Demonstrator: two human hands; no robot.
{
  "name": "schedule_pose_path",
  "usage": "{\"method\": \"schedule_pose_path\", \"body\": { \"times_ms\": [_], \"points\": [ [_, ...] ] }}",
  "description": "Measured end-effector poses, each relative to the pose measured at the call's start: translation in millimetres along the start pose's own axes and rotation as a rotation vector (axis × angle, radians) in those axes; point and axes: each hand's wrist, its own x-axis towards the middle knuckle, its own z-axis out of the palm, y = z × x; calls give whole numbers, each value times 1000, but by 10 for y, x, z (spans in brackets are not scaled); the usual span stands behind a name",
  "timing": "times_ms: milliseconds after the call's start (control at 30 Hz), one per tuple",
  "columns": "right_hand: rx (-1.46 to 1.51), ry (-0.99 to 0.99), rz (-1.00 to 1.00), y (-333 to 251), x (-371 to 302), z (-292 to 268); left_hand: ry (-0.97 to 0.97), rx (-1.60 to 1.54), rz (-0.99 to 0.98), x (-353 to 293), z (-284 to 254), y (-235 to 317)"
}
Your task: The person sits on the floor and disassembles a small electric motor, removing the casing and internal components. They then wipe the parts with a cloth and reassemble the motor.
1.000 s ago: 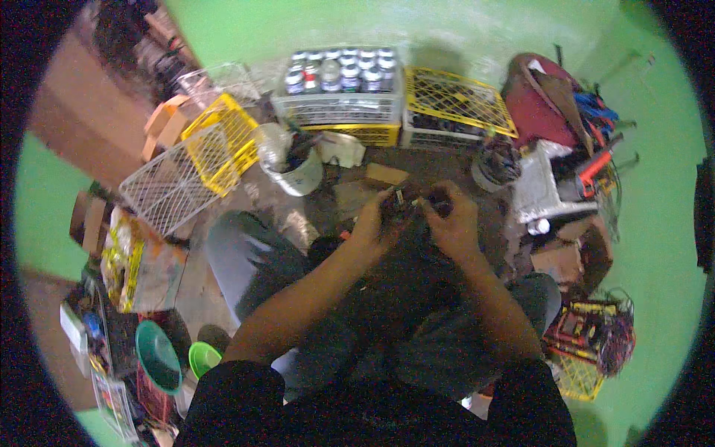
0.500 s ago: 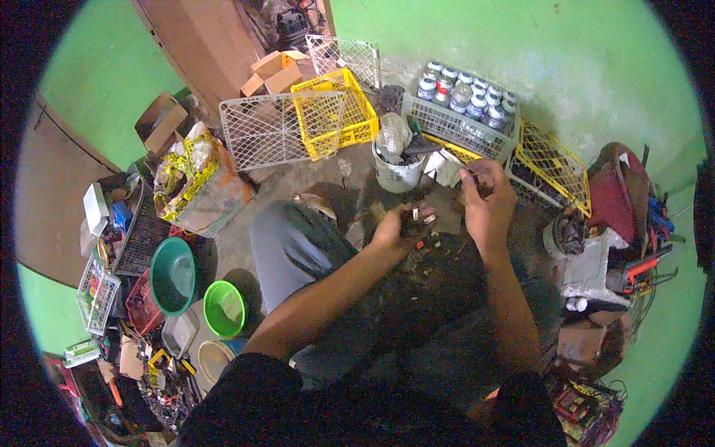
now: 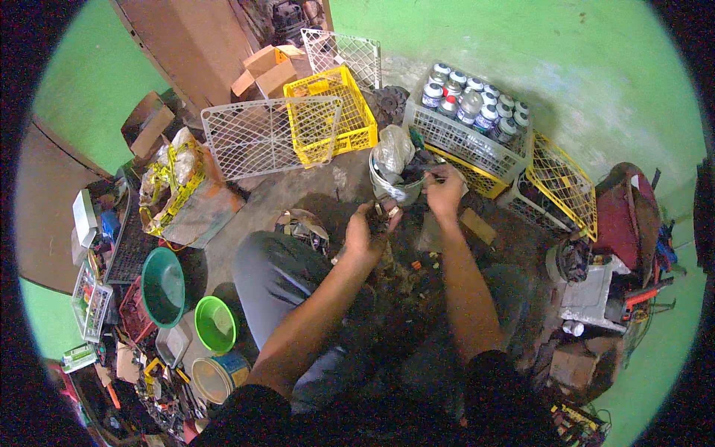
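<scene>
Holds a small dark part point(image 3: 387, 211) with pale pieces on it in the left hand point(image 3: 360, 237), with thumb and fingers closed narrowly around it. Note the location of the part: at the left fingertips, just to the near side of a white bucket point(image 3: 402, 194). Reaches with the right hand point(image 3: 445, 194) to the right edge of the bucket, with fingers bent, close together and pointed toward the bucket opening. Cannot tell the content of the right-hand grip, if any; too dark and small at the fingertips.

Contains, inside the bucket, a clear plastic bag point(image 3: 393, 153) and dark scraps point(image 3: 414, 167). Note small orange and pale bits point(image 3: 417, 265) scattered on the floor between the forearms, and a flat piece of cardboard point(image 3: 478, 226) just to the right of the right wrist. Sits with the left knee point(image 3: 262, 261) bent, to the left of the left forearm.

Note, beyond the bucket and to the right, a gray crate point(image 3: 462, 143) filled with capped bottles point(image 3: 469, 110) and stacked over a yellow crate point(image 3: 485, 183). Observe, beyond the bucket and to the left, a pale grid panel point(image 3: 242, 145) standing upright, partly in front of an open yellow basket point(image 3: 363, 140). Observe, farther left, a bright green bowl point(image 3: 216, 325) beside a dark green basin point(image 3: 162, 288).
</scene>
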Motion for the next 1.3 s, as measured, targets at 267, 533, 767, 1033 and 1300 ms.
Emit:
{"method": "schedule_pose_path", "body": {
  "times_ms": [267,533,767,1033,1300],
  "points": [
    [-165,-87,201,151,-196,693,39,-8,68,67,91,146],
    [-274,-167,-63,465,-174,534,-37,-48,44,59,313,96],
    [-61,-126,-25,-473,404,-717,-165,-216,-69,-306,654,70],
    [113,-387,-70,-1919,34,-2206,-336,-296,-231,-758,1091,-205],
    [-65,-439,-288,-1627,-479,-2488,-445,-136,-364,-889,1182,-462]
  ]
}}
